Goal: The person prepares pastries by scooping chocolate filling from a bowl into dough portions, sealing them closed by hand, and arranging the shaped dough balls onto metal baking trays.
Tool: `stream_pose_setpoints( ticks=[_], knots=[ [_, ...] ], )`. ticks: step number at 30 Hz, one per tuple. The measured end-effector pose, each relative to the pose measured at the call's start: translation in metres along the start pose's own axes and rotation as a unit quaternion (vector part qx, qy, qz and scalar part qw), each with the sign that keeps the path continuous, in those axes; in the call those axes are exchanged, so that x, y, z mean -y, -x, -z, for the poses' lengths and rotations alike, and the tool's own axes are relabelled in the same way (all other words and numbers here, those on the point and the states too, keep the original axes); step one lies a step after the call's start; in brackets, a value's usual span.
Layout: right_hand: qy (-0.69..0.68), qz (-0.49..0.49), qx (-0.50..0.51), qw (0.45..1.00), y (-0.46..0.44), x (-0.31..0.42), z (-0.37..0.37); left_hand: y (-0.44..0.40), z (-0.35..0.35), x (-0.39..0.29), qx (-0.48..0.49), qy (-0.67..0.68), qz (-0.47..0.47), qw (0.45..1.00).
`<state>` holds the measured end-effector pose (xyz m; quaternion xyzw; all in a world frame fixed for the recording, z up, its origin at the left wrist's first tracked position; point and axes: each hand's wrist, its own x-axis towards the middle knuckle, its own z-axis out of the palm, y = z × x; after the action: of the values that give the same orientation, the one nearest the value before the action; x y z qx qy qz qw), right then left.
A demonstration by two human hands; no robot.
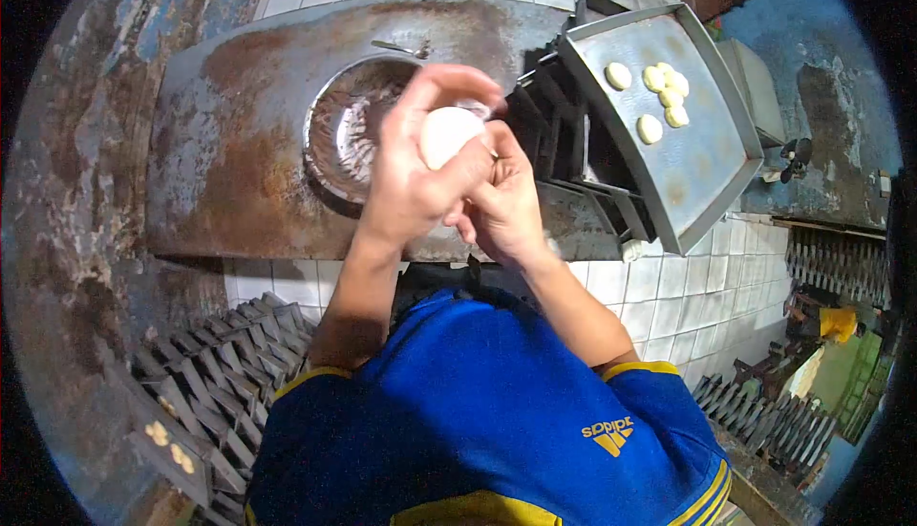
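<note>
A smooth, pale dough ball point(447, 136) rests in my left hand point(411, 177), whose fingers curl over its far side and whose thumb lies along its near side. Pressed against the right edge of the ball is my right hand point(511, 196), with its fingers bent and partly hidden behind the left thumb. Both hands are slightly blurred and held above the worktable. Just left of them, partly covered by the left hand, sits a round metal bowl point(320, 158) with dark brown smears inside.
A metal tray point(693, 177) carrying several pale dough rounds point(650, 128) rests on stacked trays point(559, 125) at the right. A spoon point(399, 48) lies behind the bowl on the stained metal worktable point(224, 134). More stacked trays point(224, 364) stand at lower left.
</note>
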<state>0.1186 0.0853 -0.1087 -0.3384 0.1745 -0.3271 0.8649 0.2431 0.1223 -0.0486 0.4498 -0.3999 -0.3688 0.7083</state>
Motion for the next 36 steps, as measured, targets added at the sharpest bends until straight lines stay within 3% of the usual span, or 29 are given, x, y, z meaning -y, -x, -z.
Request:
stream_pose_setpoints(
  ticks=[1, 2, 5, 10, 14, 16, 18, 19, 20, 23, 25, 28, 30, 31, 34, 36],
  knots=[
    [0.023, 0.096, -0.055, 0.994, -0.004, 0.001, -0.001, -0.002, -0.014, 0.002, 0.048, 0.072, 0.057, 0.995],
    [0.044, 0.14, -0.074, 0.986, -0.001, 0.009, 0.006, -0.002, -0.028, 0.006, 0.061, 0.06, 0.06, 0.995],
    [0.137, 0.249, -0.119, 0.951, 0.007, 0.037, 0.028, -0.006, -0.07, 0.024, 0.075, 0.121, 0.003, 0.99],
    [0.193, 0.188, 0.054, 0.962, 0.051, 0.124, 0.043, -0.022, -0.122, 0.013, 0.132, 0.108, -0.148, 0.974],
    [0.168, 0.333, -0.047, 0.927, 0.063, 0.131, 0.076, -0.019, -0.179, 0.028, 0.171, 0.147, -0.147, 0.963],
    [0.32, 0.271, 0.001, 0.908, 0.074, 0.162, 0.112, -0.028, -0.185, 0.042, 0.146, 0.12, -0.145, 0.971],
    [0.563, 0.098, 0.161, 0.805, 0.09, 0.238, 0.116, -0.038, -0.179, 0.059, 0.079, -0.069, -0.149, 0.983],
    [0.597, 0.113, 0.078, 0.79, 0.1, 0.255, 0.122, -0.042, -0.185, 0.072, 0.078, -0.132, -0.146, 0.977],
    [0.542, 0.114, -0.04, 0.832, 0.107, 0.262, 0.13, -0.047, -0.196, 0.085, 0.096, -0.174, -0.145, 0.969],
    [0.515, 0.095, -0.071, 0.849, 0.107, 0.287, 0.149, -0.047, -0.251, 0.125, 0.187, -0.171, -0.133, 0.958],
    [0.616, 0.079, -0.095, 0.778, 0.107, 0.297, 0.167, -0.048, -0.281, 0.151, 0.2, -0.116, -0.114, 0.966],
    [0.672, 0.059, -0.129, 0.727, 0.114, 0.303, 0.199, -0.049, -0.307, 0.193, 0.24, -0.169, -0.089, 0.952],
    [0.657, 0.045, -0.135, 0.74, 0.119, 0.303, 0.234, -0.048, -0.318, 0.211, 0.29, -0.216, -0.099, 0.927],
    [0.658, 0.021, -0.143, 0.739, 0.122, 0.303, 0.256, -0.049, -0.314, 0.206, 0.357, -0.31, -0.037, 0.881],
    [0.675, -0.01, -0.131, 0.726, 0.118, 0.288, 0.308, -0.045, -0.295, 0.195, 0.324, -0.421, -0.05, 0.846],
    [0.79, -0.024, -0.029, 0.612, 0.112, 0.27, 0.33, -0.05, -0.28, 0.2, 0.283, -0.406, -0.005, 0.869]
  ],
)
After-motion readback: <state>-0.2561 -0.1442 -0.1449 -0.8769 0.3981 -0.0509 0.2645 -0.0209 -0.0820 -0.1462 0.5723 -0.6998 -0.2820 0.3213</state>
